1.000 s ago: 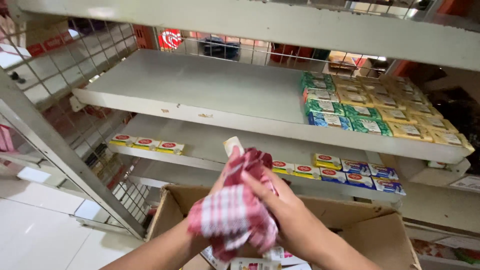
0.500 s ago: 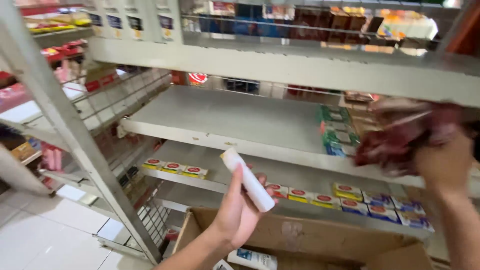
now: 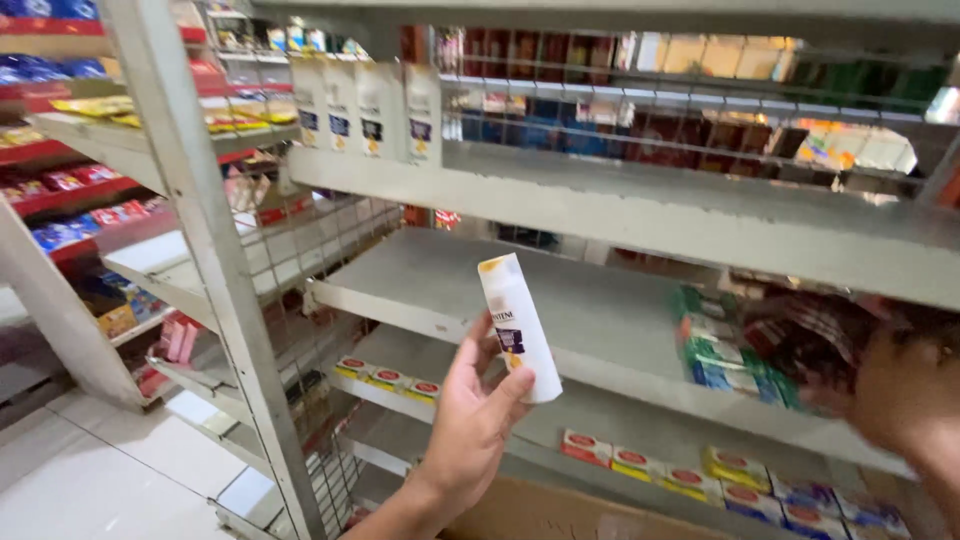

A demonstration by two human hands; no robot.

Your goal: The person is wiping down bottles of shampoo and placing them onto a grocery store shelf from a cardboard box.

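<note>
A white shampoo bottle (image 3: 519, 328) with a yellow-tinged cap end and a dark label stands tilted in the left hand (image 3: 472, 425), in front of the grey middle shelf (image 3: 440, 290). The fingers are curled about its lower half, thumb on the near side, so the hand is closed on the bottle and lifts it clear of the shelf.

To the right of the bottle, the right hand (image 3: 905, 395) is badly blurred at the frame edge. It presses a red checked cloth (image 3: 810, 340) against the far end of the same shelf; how far its fingers are closed cannot be told.

Just left of the cloth, on that shelf, sits a stack of small green, red and blue boxes (image 3: 725, 350). Below the bottle, on the next shelf down, lie flat packets in red and yellow (image 3: 390, 378) to the left, and a longer row of red, yellow and blue packets (image 3: 700, 478) to the right. Under that row shows the rim of a brown cardboard carton (image 3: 560, 512).

Above the bottle, on the upper shelf, four white bottles with dark labels (image 3: 365, 105) stand upright side by side. Left of the bottle runs a grey shelf upright (image 3: 200, 240), and beyond it red shelves with blue and yellow packages (image 3: 70, 150).
</note>
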